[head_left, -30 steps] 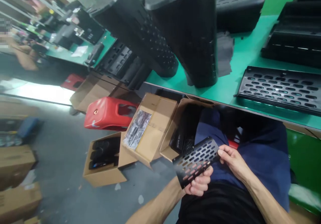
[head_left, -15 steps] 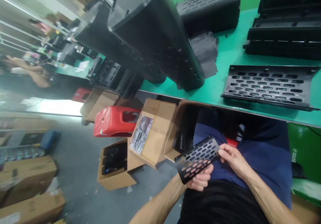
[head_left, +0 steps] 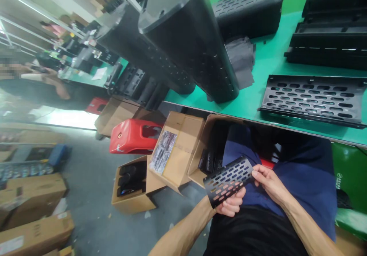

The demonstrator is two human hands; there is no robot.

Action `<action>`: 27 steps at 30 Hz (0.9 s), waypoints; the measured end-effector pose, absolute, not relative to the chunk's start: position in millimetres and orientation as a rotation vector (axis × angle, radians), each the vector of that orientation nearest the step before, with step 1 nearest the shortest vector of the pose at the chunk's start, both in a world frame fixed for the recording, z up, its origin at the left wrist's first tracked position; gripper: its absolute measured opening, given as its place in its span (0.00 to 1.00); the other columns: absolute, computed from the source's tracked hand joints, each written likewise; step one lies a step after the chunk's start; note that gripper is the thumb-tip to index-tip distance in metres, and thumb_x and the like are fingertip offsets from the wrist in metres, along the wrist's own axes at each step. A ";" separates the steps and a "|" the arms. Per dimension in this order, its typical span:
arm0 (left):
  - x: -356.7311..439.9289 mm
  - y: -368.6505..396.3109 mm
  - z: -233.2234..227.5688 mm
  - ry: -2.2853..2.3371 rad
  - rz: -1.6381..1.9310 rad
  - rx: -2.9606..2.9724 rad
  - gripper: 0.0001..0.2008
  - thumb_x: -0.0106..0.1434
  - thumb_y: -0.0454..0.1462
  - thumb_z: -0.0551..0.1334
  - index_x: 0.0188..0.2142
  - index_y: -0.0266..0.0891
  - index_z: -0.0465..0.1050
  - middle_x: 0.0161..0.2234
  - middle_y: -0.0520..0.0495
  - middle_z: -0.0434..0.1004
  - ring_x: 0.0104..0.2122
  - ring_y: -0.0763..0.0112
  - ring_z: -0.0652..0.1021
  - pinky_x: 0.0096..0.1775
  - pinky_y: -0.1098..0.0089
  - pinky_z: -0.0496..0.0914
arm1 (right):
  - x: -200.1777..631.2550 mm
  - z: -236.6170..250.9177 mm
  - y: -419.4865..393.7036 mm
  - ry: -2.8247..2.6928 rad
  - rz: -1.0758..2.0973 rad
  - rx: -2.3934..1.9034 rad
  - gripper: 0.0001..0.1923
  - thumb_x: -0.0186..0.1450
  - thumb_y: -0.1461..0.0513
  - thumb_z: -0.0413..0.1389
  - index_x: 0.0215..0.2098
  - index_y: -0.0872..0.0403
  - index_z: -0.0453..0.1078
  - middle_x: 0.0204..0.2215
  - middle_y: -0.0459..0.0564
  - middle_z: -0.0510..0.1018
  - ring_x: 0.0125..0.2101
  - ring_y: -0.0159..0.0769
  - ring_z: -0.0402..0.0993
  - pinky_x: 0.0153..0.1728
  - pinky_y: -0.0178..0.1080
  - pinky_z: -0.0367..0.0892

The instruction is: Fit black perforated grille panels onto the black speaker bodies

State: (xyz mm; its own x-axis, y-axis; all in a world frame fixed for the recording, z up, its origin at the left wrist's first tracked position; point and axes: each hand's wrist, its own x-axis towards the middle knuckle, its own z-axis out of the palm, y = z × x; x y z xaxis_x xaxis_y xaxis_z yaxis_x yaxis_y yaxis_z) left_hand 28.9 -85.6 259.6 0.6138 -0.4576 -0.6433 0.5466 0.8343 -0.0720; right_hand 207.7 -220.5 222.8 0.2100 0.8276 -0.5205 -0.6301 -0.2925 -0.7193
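— Nothing much has shifted since a moment ago: my view has swung a little, and the slotted panel [head_left: 228, 180] sits in my lap as it did, both hands on it.

— How are you holding it?

— My left hand [head_left: 231, 204] is curled under the near edge, fingers clamped on it; my right hand [head_left: 268, 180] pinches the far corner between thumb and fingertips. To handle it well, I'd judge, grip by the edges and keep fingers out of the slots — thin sheet like that could flex.

— What's it like?

— Matte black, gently curved, punched with rows of oblong holes. It looks stiff and light.

— And beyond it?

— An open cardboard box [head_left: 204, 149] just past my knee holds more dark parts. Above, on the green counter [head_left: 266, 68], lies a longer slotted tray [head_left: 314, 99], flat and ribbed at the rim. Further back stands a tall black housing [head_left: 189, 38], smooth and rounded.
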 end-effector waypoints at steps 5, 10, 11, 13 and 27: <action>33.8 -88.5 266.5 0.755 -0.558 0.151 0.29 0.78 0.45 0.37 0.26 0.41 0.65 0.13 0.59 0.48 0.12 0.80 0.42 0.17 0.75 0.34 | 208.4 221.5 -218.3 -0.204 1.460 -1.186 0.24 0.60 0.42 0.68 0.32 0.53 0.74 0.28 0.44 0.69 0.26 0.32 0.60 0.31 0.37 0.56; 36.9 -88.8 272.7 0.765 -0.543 0.159 0.29 0.78 0.47 0.39 0.25 0.41 0.65 0.13 0.58 0.48 0.12 0.79 0.44 0.16 0.75 0.35 | 208.7 221.6 -217.2 -0.203 1.467 -1.177 0.24 0.59 0.42 0.69 0.34 0.53 0.75 0.28 0.44 0.70 0.27 0.32 0.61 0.32 0.37 0.56; 37.2 -89.0 273.4 0.766 -0.543 0.161 0.29 0.78 0.47 0.39 0.25 0.41 0.65 0.13 0.58 0.48 0.12 0.79 0.44 0.16 0.75 0.35 | 208.7 222.1 -217.2 -0.204 1.467 -1.176 0.24 0.59 0.42 0.69 0.34 0.53 0.75 0.28 0.44 0.70 0.27 0.32 0.61 0.32 0.37 0.56; 38.0 -89.8 274.6 0.772 -0.545 0.164 0.29 0.78 0.47 0.39 0.25 0.41 0.64 0.13 0.58 0.48 0.12 0.79 0.44 0.16 0.75 0.35 | 208.8 223.3 -218.0 -0.206 1.463 -1.178 0.24 0.59 0.42 0.69 0.33 0.53 0.74 0.29 0.44 0.70 0.27 0.32 0.61 0.32 0.37 0.57; 39.8 -92.0 285.4 0.864 -0.538 0.199 0.24 0.75 0.40 0.47 0.27 0.36 0.73 0.13 0.53 0.58 0.11 0.75 0.54 0.13 0.75 0.46 | 211.6 253.6 -244.4 -0.175 1.328 -1.234 0.27 0.56 0.38 0.68 0.29 0.52 0.74 0.25 0.45 0.71 0.26 0.35 0.64 0.31 0.37 0.63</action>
